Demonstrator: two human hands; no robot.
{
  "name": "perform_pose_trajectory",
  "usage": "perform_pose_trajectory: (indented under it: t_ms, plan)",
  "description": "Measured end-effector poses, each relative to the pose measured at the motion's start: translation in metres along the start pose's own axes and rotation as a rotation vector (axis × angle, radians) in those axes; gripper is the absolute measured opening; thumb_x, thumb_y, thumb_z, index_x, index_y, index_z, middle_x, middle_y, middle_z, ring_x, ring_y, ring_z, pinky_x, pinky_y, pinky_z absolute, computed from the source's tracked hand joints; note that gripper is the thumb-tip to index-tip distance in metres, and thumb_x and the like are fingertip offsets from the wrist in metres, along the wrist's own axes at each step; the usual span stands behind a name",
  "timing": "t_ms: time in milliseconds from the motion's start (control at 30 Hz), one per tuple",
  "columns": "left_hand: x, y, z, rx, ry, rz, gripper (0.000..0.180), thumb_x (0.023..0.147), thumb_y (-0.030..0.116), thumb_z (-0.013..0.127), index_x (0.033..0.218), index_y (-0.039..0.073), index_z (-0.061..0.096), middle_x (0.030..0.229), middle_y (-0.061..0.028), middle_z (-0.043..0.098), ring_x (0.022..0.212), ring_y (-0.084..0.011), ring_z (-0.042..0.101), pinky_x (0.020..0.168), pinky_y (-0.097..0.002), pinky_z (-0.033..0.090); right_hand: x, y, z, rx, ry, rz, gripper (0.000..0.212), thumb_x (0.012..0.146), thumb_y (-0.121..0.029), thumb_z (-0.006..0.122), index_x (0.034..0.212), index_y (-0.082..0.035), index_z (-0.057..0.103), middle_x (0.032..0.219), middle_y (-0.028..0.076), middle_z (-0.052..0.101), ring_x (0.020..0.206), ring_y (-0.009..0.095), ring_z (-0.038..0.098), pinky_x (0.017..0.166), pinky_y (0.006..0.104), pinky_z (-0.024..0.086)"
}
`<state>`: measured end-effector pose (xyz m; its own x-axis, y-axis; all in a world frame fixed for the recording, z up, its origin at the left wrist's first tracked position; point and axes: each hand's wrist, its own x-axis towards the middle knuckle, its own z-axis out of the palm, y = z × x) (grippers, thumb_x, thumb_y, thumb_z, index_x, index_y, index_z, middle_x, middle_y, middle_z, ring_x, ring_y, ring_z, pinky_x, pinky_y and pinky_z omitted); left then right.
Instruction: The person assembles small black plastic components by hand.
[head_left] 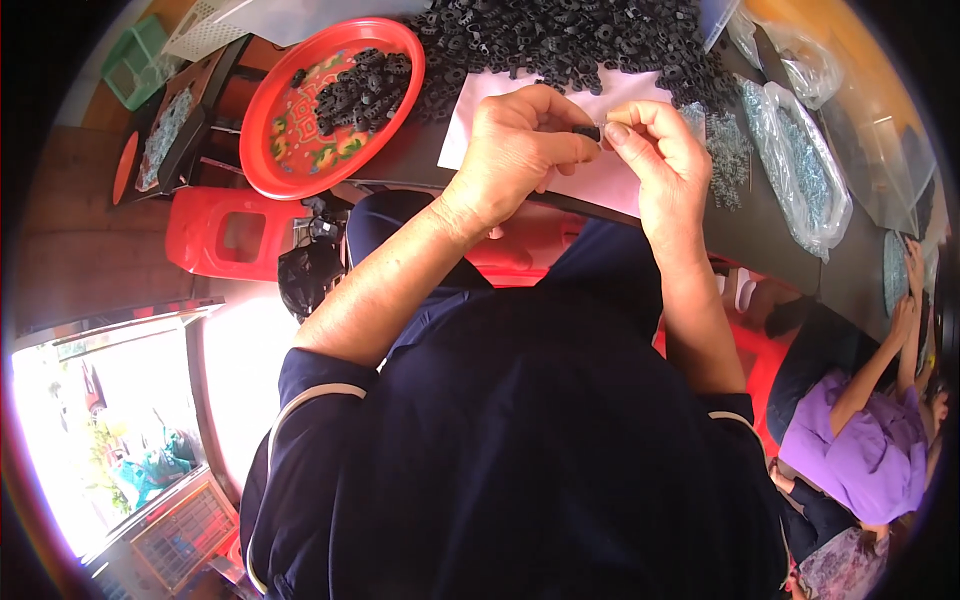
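Observation:
Over a pale pink sheet (462,125) at the table edge, my two hands meet fingertip to fingertip. My left hand (505,150) pinches a small black plastic part (587,131). Close against it, my right hand (668,160) has thumb and forefinger pressed together; what they hold is too small to make out. Beyond the sheet spreads a large heap of similar black plastic parts (590,45). Loose small clear-bluish pieces (730,160) lie just right of my right hand.
A red round tray (256,165) with black parts stands left. At right lies a clear plastic bag (805,180) of bluish pieces. A red stool (195,235) is at lower left. Another person in a purple top (850,450) works at far right, arms reaching to the table.

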<state>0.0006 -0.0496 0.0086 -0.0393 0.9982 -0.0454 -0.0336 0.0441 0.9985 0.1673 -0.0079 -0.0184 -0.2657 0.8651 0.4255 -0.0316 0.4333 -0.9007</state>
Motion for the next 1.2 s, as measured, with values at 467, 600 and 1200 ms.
perform_pose_trajectory:
  t_ms: [467,600,1200]
  plan:
    - [0.0,0.011,-0.002,0.165,0.09,0.055,0.022,0.067,0.002,0.075,0.085,-0.006,0.064,0.074,-0.0095,0.067,0.067,-0.0127,0.063,0.06,-0.0261,0.051,0.012,-0.026,0.008,-0.232,-0.151,-0.236,0.008,0.088,0.001,0.065,0.094,0.002,0.059,0.082,0.004,0.065,0.072,0.009,0.059,0.066,0.0242,0.048]
    - [0.0,-0.002,-0.002,-0.063,0.024,0.057,0.021,0.074,0.004,0.076,0.091,0.0,0.064,0.072,-0.0028,0.066,0.061,-0.0045,0.057,0.052,-0.0191,0.042,0.005,-0.013,0.004,-0.118,-0.098,-0.069,0.007,0.091,-0.001,0.064,0.095,0.001,0.059,0.081,0.0,0.061,0.073,0.006,0.053,0.066,0.0213,0.045]
    - [0.0,-0.007,-0.007,0.084,0.055,0.103,0.021,0.073,0.003,0.078,0.089,-0.005,0.067,0.074,-0.0071,0.067,0.068,-0.0094,0.062,0.061,-0.0229,0.05,0.022,-0.027,-0.008,-0.2,-0.273,-0.092,0.005,0.088,0.0,0.062,0.091,0.002,0.058,0.078,0.003,0.062,0.072,0.009,0.057,0.065,0.0245,0.047]
